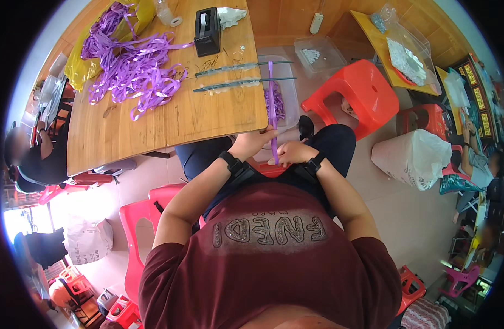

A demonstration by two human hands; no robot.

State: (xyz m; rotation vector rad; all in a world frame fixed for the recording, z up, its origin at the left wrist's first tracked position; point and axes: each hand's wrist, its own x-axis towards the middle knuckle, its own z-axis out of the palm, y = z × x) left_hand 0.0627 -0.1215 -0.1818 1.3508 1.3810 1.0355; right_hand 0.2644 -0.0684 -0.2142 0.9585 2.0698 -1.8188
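A narrow purple ribbon runs from two thin dark rods toward my lap. The rods are fixed to the wooden table with what looks like clear tape and stick out past its right edge. My left hand pinches the ribbon just off the table's near corner. Lower down, beside my lap, my right hand has its fingers closed on the ribbon's near end. Below the rods, a translucent plastic bin contains more purple ribbon pieces.
A tangled heap of purple ribbon spills from a yellow bag across the table. Near the far edge stands a black tape dispenser. A red stool and a white sack are to the right. Other people sit at both sides.
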